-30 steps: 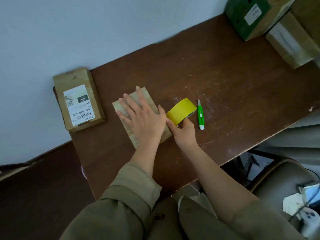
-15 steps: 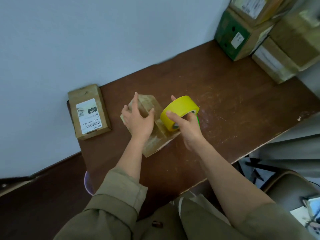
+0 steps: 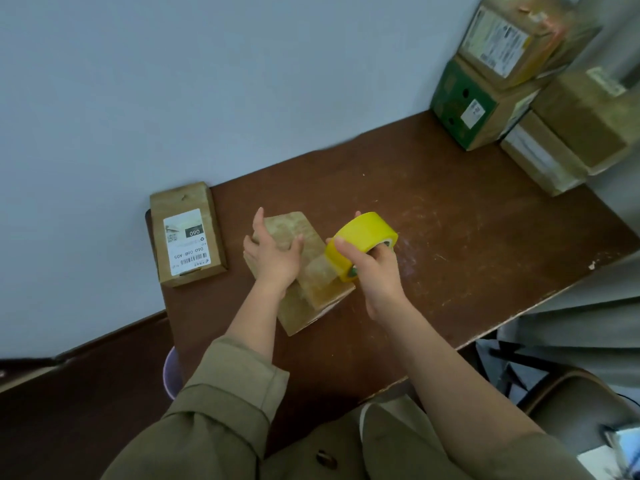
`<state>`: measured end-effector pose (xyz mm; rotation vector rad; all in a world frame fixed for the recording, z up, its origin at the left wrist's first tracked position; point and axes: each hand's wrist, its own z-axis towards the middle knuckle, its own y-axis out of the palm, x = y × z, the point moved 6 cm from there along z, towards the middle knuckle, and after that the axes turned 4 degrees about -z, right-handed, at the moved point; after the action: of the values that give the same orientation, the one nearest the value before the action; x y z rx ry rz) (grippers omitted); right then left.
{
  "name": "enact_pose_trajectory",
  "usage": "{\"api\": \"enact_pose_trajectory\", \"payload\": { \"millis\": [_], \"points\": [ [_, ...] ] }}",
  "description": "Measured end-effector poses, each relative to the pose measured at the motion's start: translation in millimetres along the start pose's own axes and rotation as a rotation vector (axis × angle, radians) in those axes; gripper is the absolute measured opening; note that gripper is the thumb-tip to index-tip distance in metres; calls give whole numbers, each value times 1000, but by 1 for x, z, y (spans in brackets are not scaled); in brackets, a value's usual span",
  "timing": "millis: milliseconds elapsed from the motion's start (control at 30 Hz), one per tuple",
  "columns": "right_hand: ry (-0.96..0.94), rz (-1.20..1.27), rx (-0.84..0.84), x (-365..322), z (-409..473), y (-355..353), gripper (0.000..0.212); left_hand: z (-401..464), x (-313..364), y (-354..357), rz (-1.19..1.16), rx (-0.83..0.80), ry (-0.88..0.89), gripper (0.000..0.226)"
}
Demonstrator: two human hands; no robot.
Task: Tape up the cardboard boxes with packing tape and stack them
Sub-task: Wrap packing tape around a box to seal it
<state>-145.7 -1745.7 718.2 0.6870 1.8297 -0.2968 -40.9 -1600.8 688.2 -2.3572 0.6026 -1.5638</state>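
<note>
Flat brown cardboard box with white label (image 3: 188, 234) lies at left table edge by wall. Left hand (image 3: 273, 256) holds small plain brown cardboard box (image 3: 304, 271) in middle of dark brown wooden table (image 3: 467, 237), fingers and thumb around it. Clear tape strip runs from box to yellow tape roll (image 3: 362, 244), gripped by right hand (image 3: 375, 271). Stacked cardboard boxes (image 3: 512, 77) sit in far right corner.

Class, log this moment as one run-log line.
left hand holds small brown cardboard box | right hand grips yellow packing-tape roll | tape strip on box
</note>
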Motion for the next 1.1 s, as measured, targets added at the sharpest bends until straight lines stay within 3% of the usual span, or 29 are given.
{"api": "enact_pose_trajectory", "payload": {
  "millis": [67,333,733,900,1033,1100],
  "points": [
    [-1,-3,70,-1,8,-12,19,0,-7,-5,-64,-38,4,86],
    [104,-23,67,22,12,-7,15,-4,-23,-18,-174,-68,16,84],
    [212,30,55,58,15,6,24,2,-55,-28,-230,-108,-41,85],
    [250,71,56,72,10,11,26,5,-63,-29,-292,-146,11,91],
    [248,47,3,75,9,13,31,3,-62,-31,-255,-139,31,100],
    [247,8,-6,76,9,11,27,2,-58,-33,-108,-107,70,107]
  ]
}}
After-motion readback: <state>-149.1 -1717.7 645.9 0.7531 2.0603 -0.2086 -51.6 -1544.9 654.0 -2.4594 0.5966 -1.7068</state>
